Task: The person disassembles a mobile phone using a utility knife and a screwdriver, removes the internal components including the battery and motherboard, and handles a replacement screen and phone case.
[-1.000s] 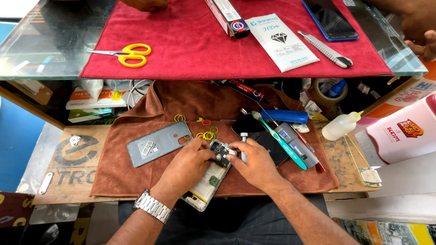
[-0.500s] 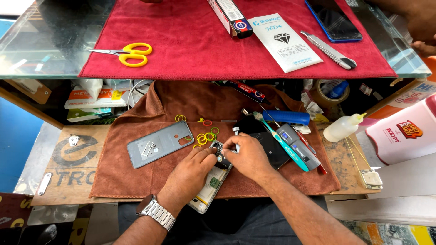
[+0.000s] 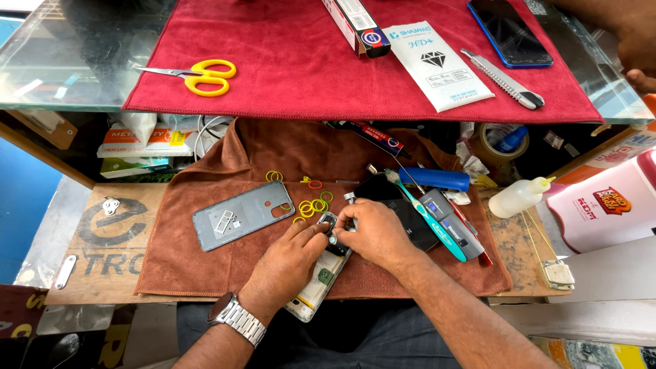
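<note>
An opened phone (image 3: 316,285) with its back off lies on a brown cloth (image 3: 205,263), its lower end past the bench edge. My left hand (image 3: 290,258), a metal watch on its wrist, holds the phone's upper part with its fingertips. My right hand (image 3: 372,232) grips a small screwdriver (image 3: 350,199) upright, tip down on the phone's top end. The grey back cover (image 3: 242,214) lies on the cloth just left of my hands. Several yellow, red and green rubber bands (image 3: 313,205) are scattered beside it.
Right of my hands lie a black phone (image 3: 403,208), a teal toothbrush (image 3: 427,219), a blue-handled tool (image 3: 434,179) and a squeeze bottle (image 3: 516,197). The glass counter's red cloth (image 3: 301,61) holds yellow scissors (image 3: 201,74), a box, a packet, a utility knife and a phone. Another person's hand (image 3: 635,48) is top right.
The phone and both hands have slid up the cloth toward the rubber bands. My right hand keeps the screwdriver on the phone's top end.
</note>
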